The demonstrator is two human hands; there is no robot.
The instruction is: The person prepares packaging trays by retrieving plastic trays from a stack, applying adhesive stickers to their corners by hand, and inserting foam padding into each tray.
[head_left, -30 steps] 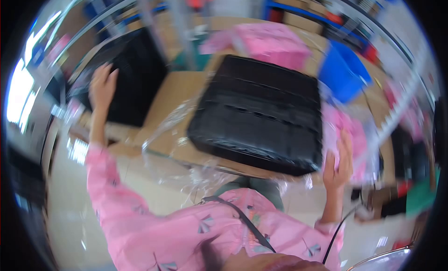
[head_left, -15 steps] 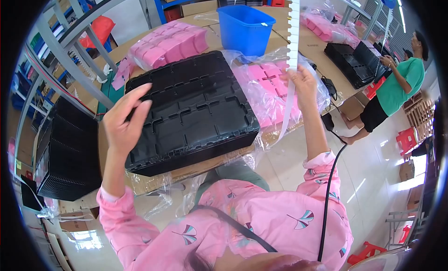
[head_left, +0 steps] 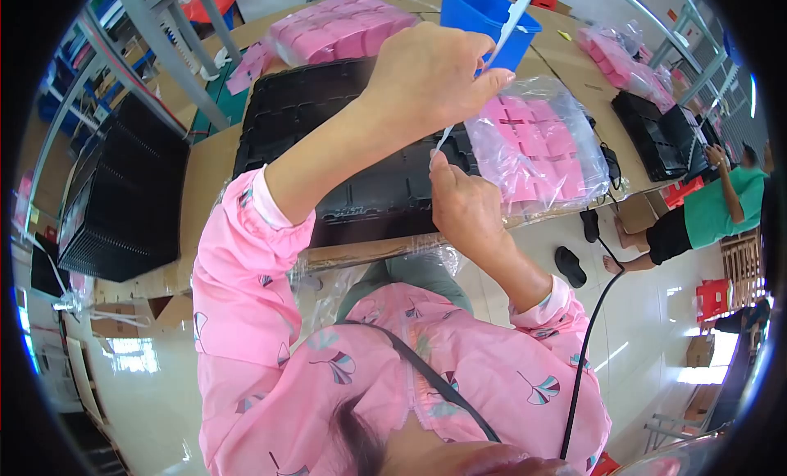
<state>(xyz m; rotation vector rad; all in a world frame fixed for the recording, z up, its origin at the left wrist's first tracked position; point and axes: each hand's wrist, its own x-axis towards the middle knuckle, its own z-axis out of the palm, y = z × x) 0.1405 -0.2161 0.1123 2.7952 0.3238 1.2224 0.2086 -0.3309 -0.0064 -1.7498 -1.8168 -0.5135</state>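
A white strip of notched labels or tape point(head_left: 514, 18) comes down from above, over the blue bin. My left hand point(head_left: 430, 74) reaches across the black plastic trays point(head_left: 361, 193), its fingers closed on the strip. Below it, my right hand point(head_left: 467, 201) pinches the strip's lower end between thumb and finger, at the trays' right side. The stretch of strip between the hands is partly hidden by my left hand. My left forearm covers much of the trays' top. To the right, pink pieces point(head_left: 541, 148) lie in a clear plastic bag.
A blue bin point(head_left: 484, 13) stands at the back, beside wrapped pink pieces point(head_left: 340, 27). Stacked black trays point(head_left: 123, 197) stand at the left, near a grey metal frame point(head_left: 168, 58). At the right, a person in a green shirt point(head_left: 721, 209) stands by another table. A black cable point(head_left: 586, 337) hangs at my right.
My left hand has moved right and up from the trays' left side and taken hold of the strip. My right hand has come down and left, keeping the strip's lower part. The view has shifted.
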